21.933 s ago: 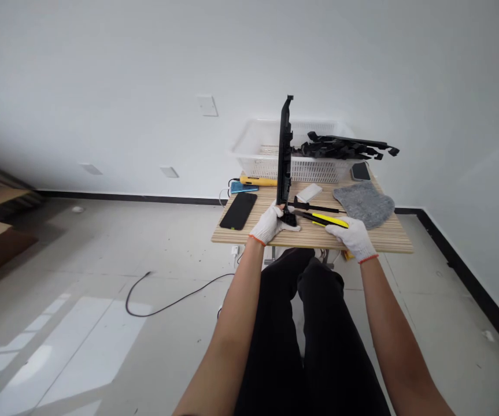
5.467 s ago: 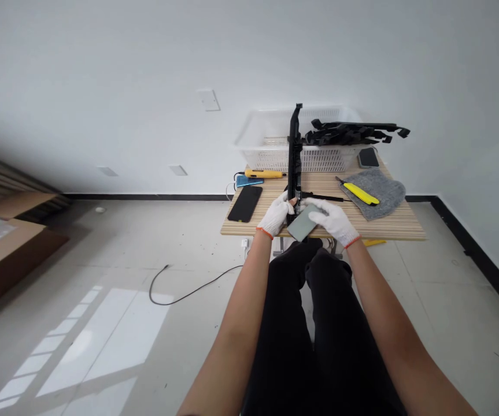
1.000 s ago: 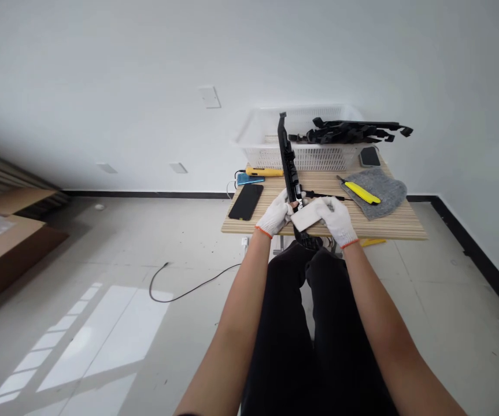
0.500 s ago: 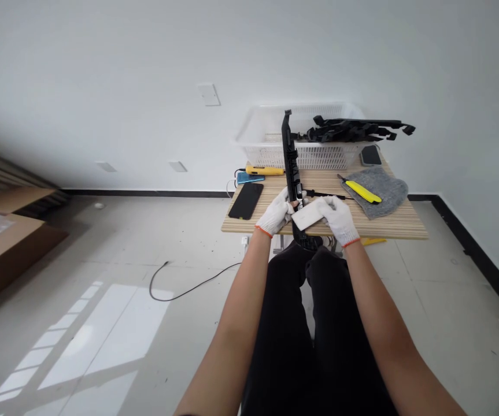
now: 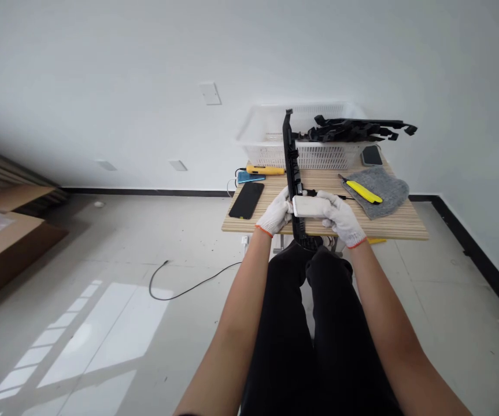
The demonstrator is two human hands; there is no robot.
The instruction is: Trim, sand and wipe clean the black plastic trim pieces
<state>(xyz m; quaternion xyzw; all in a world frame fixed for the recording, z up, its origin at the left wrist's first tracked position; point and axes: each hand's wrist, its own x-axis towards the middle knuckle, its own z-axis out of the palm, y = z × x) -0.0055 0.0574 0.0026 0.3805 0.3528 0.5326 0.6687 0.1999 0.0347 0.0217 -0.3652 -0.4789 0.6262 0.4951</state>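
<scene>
My left hand (image 5: 274, 212), in a white glove, grips a long black plastic part (image 5: 291, 156) near its lower end and holds it upright over the near edge of a small wooden table (image 5: 400, 222). The part's bottom end hangs below the table edge, above my lap. My right hand (image 5: 339, 212), also gloved, is closed on a small white block (image 5: 310, 207) and presses it sideways against the black part. Both hands meet at the part.
On the table lie a black phone (image 5: 246, 200), a yellow-handled tool (image 5: 264, 170), a yellow utility knife (image 5: 362, 192) on a grey cloth (image 5: 383, 188), and a second phone (image 5: 371, 155). A white basket (image 5: 261, 138) at the back carries several black parts (image 5: 353, 129). A cable (image 5: 180, 287) runs over the floor.
The white block has turned from tilted to level against the black part, and the part now stands a little straighter. Long before, my right hand held the yellow knife, which now lies on the cloth.
</scene>
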